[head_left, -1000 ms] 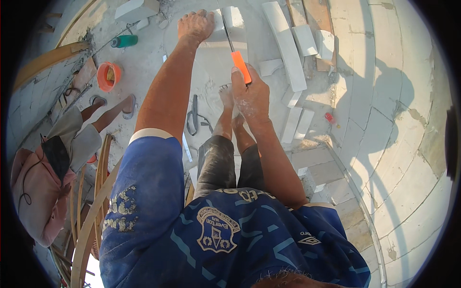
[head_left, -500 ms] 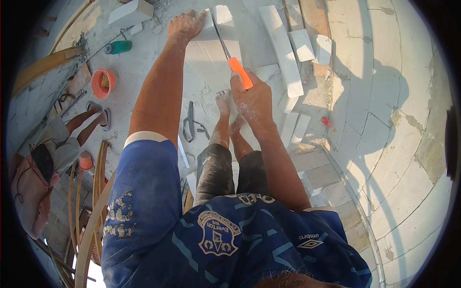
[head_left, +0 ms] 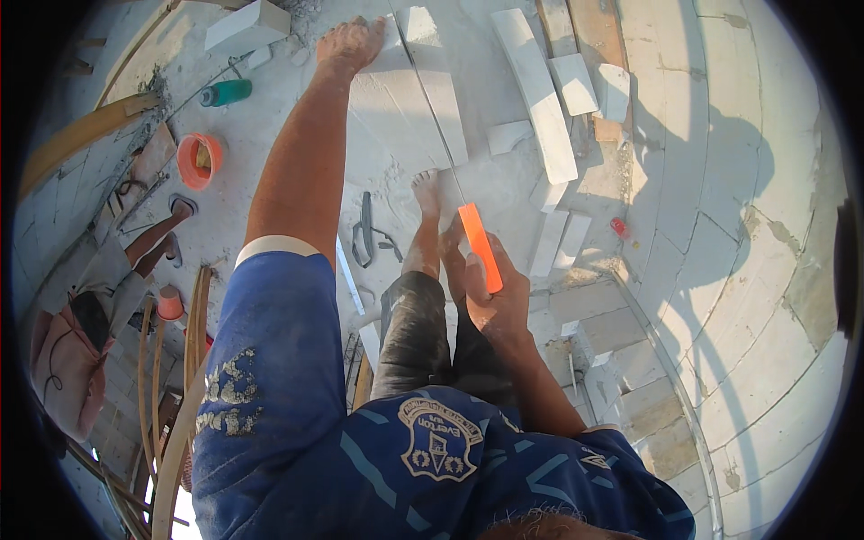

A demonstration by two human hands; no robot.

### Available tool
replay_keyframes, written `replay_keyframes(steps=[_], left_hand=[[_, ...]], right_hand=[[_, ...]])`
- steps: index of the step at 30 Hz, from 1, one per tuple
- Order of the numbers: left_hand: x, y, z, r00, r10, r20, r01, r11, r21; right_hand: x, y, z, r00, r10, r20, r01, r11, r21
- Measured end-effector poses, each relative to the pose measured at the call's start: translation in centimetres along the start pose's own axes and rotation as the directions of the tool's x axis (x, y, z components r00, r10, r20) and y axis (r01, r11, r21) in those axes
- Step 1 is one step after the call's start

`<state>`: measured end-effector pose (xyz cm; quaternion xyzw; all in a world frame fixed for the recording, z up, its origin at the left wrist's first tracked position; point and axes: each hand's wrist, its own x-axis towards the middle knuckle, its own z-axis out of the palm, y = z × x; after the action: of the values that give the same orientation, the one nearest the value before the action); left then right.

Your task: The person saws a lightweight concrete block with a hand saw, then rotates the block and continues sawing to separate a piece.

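A white masonry block (head_left: 391, 112) lies in front of my feet, at the upper middle of the view. My left hand (head_left: 351, 43) rests on its far left part, fingers spread on the surface. In my right hand (head_left: 499, 304) is the orange handle of a handsaw (head_left: 481, 247), gripped with the thumb along its side. The saw's thin blade runs away from me across the block, left hand just to its left. The blade looks set into a cut line, though how deep I cannot tell. My bare foot (head_left: 426, 189) stands at the block's near edge.
Long white blocks (head_left: 538, 99) and offcuts lie to the right, beside a block wall (head_left: 747, 297). On the left are a green bottle (head_left: 225, 93), an orange bucket (head_left: 200, 162), a dark strap (head_left: 364, 234) and another person (head_left: 81, 333). Another block (head_left: 247, 27) stands far left.
My right hand has drawn the saw back toward me and slightly right, so more blade shows over the block. The left hand has stayed put. The other person's feet have shifted.
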<state>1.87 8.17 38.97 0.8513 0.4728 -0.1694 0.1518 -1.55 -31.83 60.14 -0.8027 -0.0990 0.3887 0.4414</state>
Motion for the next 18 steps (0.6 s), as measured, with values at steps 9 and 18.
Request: replay_keyframes(steps=[9,18], left_hand=[[2.2,-5.2,9.3,0.674,0.367,-0.641,-0.301,0.929,0.215],[-2.1,1.0,-0.2,0.998,0.015,-0.053,-0.017,0.999,-0.034]], right_hand=[[9.1,-3.2,2.9,0.993,0.03,0.118,-0.011,0.988,-0.155],[0.9,-0.1,-0.6,0.996,-0.089,0.002,0.089,0.995,-0.051]])
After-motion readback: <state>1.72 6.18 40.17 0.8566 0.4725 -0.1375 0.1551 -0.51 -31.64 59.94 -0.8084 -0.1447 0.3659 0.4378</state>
